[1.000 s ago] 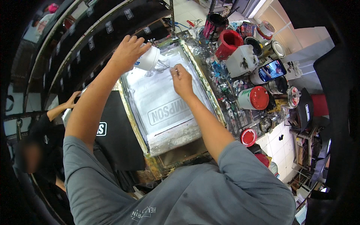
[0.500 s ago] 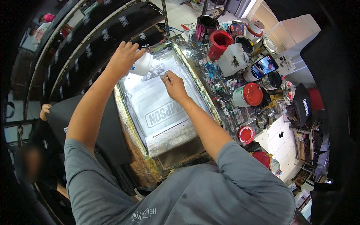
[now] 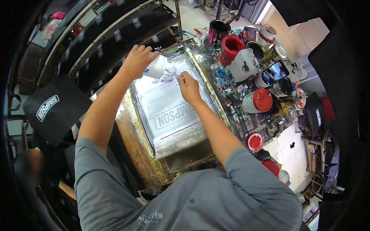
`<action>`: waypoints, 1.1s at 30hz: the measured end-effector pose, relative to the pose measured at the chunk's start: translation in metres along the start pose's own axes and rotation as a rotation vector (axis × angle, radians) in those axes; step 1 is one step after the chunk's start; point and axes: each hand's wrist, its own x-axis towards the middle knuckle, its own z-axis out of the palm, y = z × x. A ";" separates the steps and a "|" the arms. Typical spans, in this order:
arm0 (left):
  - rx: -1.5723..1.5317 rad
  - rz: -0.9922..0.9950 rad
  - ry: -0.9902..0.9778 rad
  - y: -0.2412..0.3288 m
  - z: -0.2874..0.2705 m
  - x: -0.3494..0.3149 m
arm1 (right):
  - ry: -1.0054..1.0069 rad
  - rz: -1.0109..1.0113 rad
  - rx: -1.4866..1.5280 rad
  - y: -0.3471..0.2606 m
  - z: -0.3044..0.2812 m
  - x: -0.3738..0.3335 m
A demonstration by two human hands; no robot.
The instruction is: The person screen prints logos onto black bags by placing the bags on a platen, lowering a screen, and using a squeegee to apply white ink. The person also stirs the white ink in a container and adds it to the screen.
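My left hand [image 3: 138, 61] grips a white plastic tub [image 3: 157, 67], tipped on its side over a printing screen. Thick white ink [image 3: 169, 73] bulges from its mouth toward the mesh. Close to the ink, my right hand [image 3: 189, 86] is closed around a slim tool, mostly hidden by the fingers; its kind does not show. Beneath both hands lies the screen frame [image 3: 217, 96], its rim stained with ink. Its pale mesh bears a grey boxed-lettering stencil [image 3: 175, 116] near my side.
Right of the frame, an ink-splattered bench holds a red tub [image 3: 231, 50], a white jug [image 3: 244, 65], a phone [image 3: 274, 73] and a red-lidded pot [image 3: 257, 101]. Racks of black printed pieces [image 3: 115, 36] stand at the far left. Another person holds a black printed piece [image 3: 50, 107] nearby.
The white ink bulges further from the tipped tub. The other person's black piece has shifted left and now shows its print. My view has shifted slightly.
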 end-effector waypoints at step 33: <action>-0.580 -0.524 0.346 0.051 0.083 -0.091 | -0.125 -0.473 -0.732 -0.068 0.028 0.018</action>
